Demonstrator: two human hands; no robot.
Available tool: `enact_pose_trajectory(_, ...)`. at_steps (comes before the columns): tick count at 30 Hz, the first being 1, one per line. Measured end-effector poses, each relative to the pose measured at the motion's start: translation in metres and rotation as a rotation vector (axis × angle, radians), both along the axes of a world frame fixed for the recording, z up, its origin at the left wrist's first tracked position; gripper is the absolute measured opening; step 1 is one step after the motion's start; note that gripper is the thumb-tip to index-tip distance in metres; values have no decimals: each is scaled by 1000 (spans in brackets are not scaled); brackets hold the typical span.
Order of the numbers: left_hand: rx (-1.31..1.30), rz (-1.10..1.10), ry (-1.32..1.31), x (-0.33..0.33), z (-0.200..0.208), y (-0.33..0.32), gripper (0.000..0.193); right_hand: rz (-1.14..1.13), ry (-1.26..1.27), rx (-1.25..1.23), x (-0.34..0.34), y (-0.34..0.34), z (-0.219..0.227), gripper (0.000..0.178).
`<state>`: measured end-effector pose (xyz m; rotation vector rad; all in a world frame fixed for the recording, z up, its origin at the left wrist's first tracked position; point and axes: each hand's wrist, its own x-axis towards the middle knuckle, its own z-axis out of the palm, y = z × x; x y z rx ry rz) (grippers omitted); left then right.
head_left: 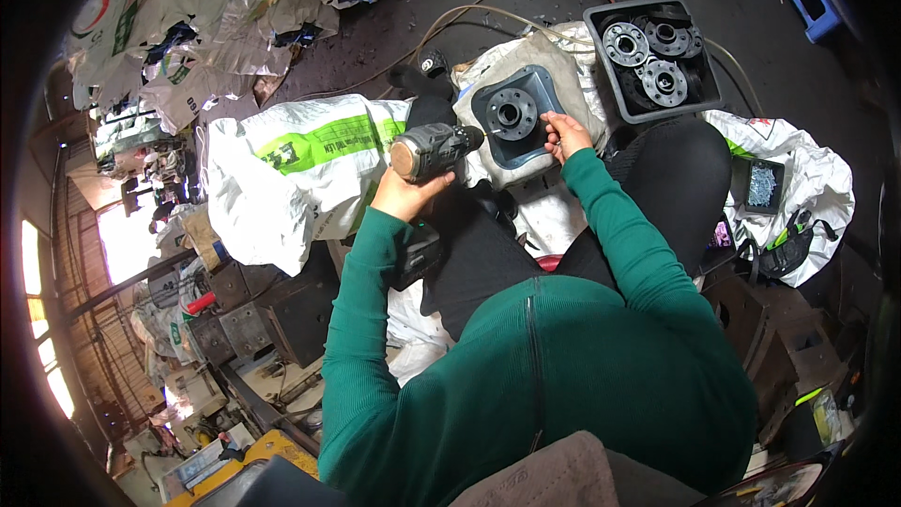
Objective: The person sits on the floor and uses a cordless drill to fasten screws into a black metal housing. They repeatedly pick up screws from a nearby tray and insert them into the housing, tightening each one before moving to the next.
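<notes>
My left hand (410,193) is wrapped round the grip of a dark cordless drill (434,151). The drill's nose points right, toward a grey square part with a raised rim (542,84). A dark round metal flange (511,115) with a central hole and a ring of small holes sits in the middle of that part. At the part's right edge is my right hand (569,137), its thumb and fingers pinched together. Whatever is between those fingertips is too small to make out. Under the square part lies a pale cloth-like bundle (574,66) in front of my knees.
Beyond my right knee stands a grey crate (615,99) of round metal flanges (664,82). Farther right, a small black tray (762,186) of small metal pieces rests on a white sack (826,169). Another white sack (253,188) is at left; a blue stool (815,0) stands far right.
</notes>
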<state>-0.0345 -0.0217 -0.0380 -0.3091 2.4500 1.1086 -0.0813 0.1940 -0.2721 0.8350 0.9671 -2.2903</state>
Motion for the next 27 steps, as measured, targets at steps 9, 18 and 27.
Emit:
enact_pose_trajectory(9, -14, -69, -105, -23, -38, -3, 44, 2, 14, 119, -8, -3, -10, 18)
enact_pose_trajectory(18, -35, -205, -110, -60, -41, -9, 40, 61, 42, 215, -9, -8, -13, 22)
enact_pose_trajectory(27, -292, -335, -68, -56, -35, 13, 47, 23, 24, 319, -11, -18, -18, 20)
